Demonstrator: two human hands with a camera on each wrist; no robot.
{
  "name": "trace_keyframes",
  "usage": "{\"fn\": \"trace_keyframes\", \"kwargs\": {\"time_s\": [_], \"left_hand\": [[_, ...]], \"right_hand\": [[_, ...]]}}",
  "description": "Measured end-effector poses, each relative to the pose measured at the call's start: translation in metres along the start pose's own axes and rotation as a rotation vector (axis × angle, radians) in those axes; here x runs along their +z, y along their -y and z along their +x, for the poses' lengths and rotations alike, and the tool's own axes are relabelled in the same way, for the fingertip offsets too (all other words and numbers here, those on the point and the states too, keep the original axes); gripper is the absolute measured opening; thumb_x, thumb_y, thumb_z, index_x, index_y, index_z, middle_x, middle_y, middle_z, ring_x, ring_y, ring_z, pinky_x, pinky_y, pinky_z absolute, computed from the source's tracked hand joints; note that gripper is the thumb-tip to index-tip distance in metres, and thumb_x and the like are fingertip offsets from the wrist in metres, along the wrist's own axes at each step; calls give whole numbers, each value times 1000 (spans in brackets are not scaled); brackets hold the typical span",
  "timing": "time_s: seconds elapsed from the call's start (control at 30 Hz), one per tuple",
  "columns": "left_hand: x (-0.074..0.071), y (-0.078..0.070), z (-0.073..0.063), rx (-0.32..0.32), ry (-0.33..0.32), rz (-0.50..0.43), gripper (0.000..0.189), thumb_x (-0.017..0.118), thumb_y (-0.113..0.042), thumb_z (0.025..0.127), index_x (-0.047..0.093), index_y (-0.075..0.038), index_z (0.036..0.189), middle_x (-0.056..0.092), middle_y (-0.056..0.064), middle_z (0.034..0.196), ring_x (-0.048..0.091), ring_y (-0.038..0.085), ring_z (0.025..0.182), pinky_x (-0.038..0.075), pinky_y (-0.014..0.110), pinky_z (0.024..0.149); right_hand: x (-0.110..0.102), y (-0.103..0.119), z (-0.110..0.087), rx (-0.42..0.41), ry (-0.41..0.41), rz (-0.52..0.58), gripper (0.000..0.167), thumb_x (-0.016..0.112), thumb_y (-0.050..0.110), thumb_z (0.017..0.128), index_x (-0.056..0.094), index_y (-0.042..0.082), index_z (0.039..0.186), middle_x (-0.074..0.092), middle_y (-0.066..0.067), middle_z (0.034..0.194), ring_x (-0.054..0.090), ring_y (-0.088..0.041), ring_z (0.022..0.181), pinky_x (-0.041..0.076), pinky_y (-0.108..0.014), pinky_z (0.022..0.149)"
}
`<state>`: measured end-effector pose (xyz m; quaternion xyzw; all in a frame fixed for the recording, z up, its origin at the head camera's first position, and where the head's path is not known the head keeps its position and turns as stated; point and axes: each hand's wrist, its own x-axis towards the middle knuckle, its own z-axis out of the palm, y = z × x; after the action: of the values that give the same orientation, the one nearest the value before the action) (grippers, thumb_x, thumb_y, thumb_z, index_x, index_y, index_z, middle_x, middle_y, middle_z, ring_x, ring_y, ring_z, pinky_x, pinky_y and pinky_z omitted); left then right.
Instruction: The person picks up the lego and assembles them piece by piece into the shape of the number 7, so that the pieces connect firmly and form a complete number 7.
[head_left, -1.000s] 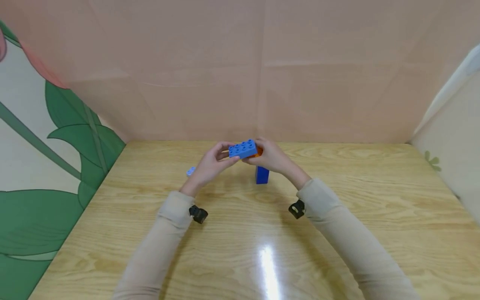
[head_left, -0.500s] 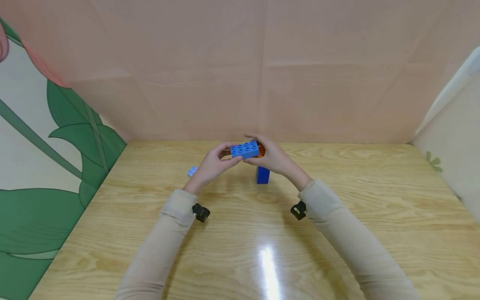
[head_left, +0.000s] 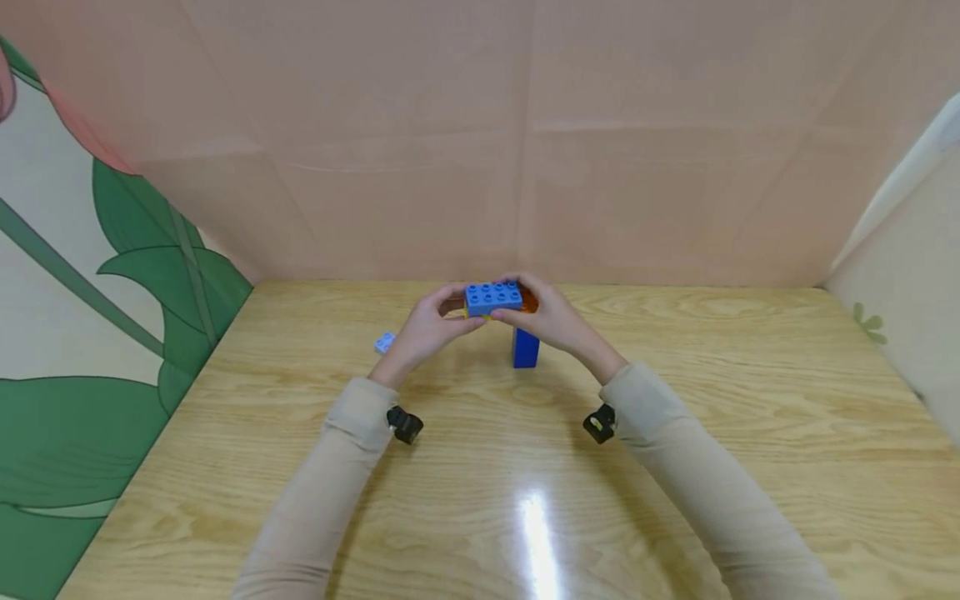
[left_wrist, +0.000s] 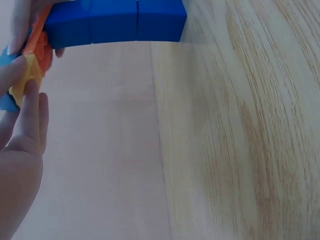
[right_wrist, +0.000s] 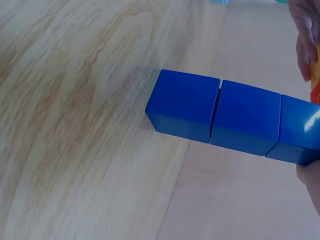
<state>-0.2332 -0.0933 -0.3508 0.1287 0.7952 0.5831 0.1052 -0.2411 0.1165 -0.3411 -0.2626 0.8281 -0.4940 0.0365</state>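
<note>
A bright blue toy building brick (head_left: 492, 297) with studs on top is held between both hands over a tall dark blue column (head_left: 525, 348). Beneath the bright brick shows a yellow brick (left_wrist: 32, 65), pinched by thumb and fingers of my left hand (head_left: 426, 332). An orange piece (left_wrist: 42, 46) lies between the yellow brick and the column's top. My right hand (head_left: 553, 313) grips the right end of the bright blue brick, thumb in front, and covers part of the orange piece. In the right wrist view the column shows three stacked dark blue blocks (right_wrist: 245, 116).
A small light blue brick (head_left: 385, 342) lies on the wooden table (head_left: 480, 467), left of the column and beside my left wrist. A pinkish cloth (head_left: 480, 142) hangs behind the table's far edge. Green leaf shapes (head_left: 157, 258) cover the left wall.
The bright blue brick has turned level and shifted slightly right. My right fingers loosened and lifted half a second ago, and now grip again. Yellow now shows under the brick.
</note>
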Motion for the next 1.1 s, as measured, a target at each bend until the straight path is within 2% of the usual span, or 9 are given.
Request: {"fn": "trace_keyframes", "kwargs": {"time_s": [0.1, 0.23, 0.4, 0.47, 0.63, 0.7, 0.83, 0.93, 1.1], "left_hand": [[1, 1, 1, -3, -19, 0, 54, 69, -24, 88, 48, -18, 137, 53, 5, 136, 48, 22, 131, 48, 39, 104], [4, 1, 2, 8, -47, -21, 57, 70, -21, 88, 47, -19, 139, 53, 7, 134, 51, 23, 129, 50, 39, 101], [8, 1, 2, 101, -65, 10, 58, 69, -14, 88, 45, -17, 140, 54, 13, 132, 56, 27, 123, 54, 37, 95], [9, 1, 2, 160, -69, 72, 57, 69, -12, 88, 45, -14, 140, 54, 15, 133, 58, 30, 120, 55, 37, 94], [10, 1, -1, 308, -86, 310, 51, 66, -16, 89, 50, -11, 137, 53, 14, 134, 58, 32, 118, 56, 36, 92], [10, 1, -2, 340, -93, 349, 48, 65, -17, 90, 52, -12, 136, 53, 14, 134, 57, 32, 118, 56, 36, 92], [11, 2, -3, 355, -101, 336, 47, 65, -16, 89, 54, -12, 135, 53, 14, 133, 57, 32, 118, 56, 35, 90], [12, 2, -3, 363, -107, 328, 49, 66, -15, 88, 54, -12, 135, 54, 15, 132, 59, 32, 116, 57, 34, 89], [12, 4, -2, 420, -121, 338, 50, 67, -14, 87, 54, -9, 135, 57, 15, 127, 61, 30, 112, 58, 28, 86]], "right_hand": [[0, 1, 0, 10, -6, 1, 46, 65, 14, 91, 48, 1, 131, 57, -19, 122, 59, -26, 101, 51, -26, 83], [2, 1, 0, 7, -28, -6, 46, 66, 12, 90, 49, 0, 130, 57, -19, 121, 59, -27, 102, 52, -33, 86], [5, -1, -1, -41, -77, -96, 47, 69, 13, 87, 51, -2, 128, 56, -20, 122, 58, -29, 104, 53, -41, 89], [6, -2, -2, -52, -92, -133, 47, 70, 14, 87, 52, -1, 128, 56, -20, 124, 57, -29, 105, 52, -41, 89], [6, -3, -2, -65, -104, -155, 47, 70, 15, 87, 53, 0, 128, 55, -19, 124, 57, -29, 105, 52, -41, 87], [6, -3, -2, -86, -104, -165, 48, 70, 13, 86, 52, -1, 128, 55, -20, 124, 57, -31, 107, 52, -43, 89], [7, -7, -4, -186, -116, -236, 58, 75, 8, 81, 47, -2, 132, 53, -23, 128, 53, -36, 115, 49, -50, 96], [8, -11, -5, -315, -140, -352, 65, 77, 4, 78, 44, 0, 134, 48, -26, 130, 50, -41, 119, 49, -53, 97], [11, -20, -5, -517, -224, -499, 53, 74, -5, 77, 51, 2, 124, 48, -29, 125, 52, -45, 113, 53, -53, 91]]}}
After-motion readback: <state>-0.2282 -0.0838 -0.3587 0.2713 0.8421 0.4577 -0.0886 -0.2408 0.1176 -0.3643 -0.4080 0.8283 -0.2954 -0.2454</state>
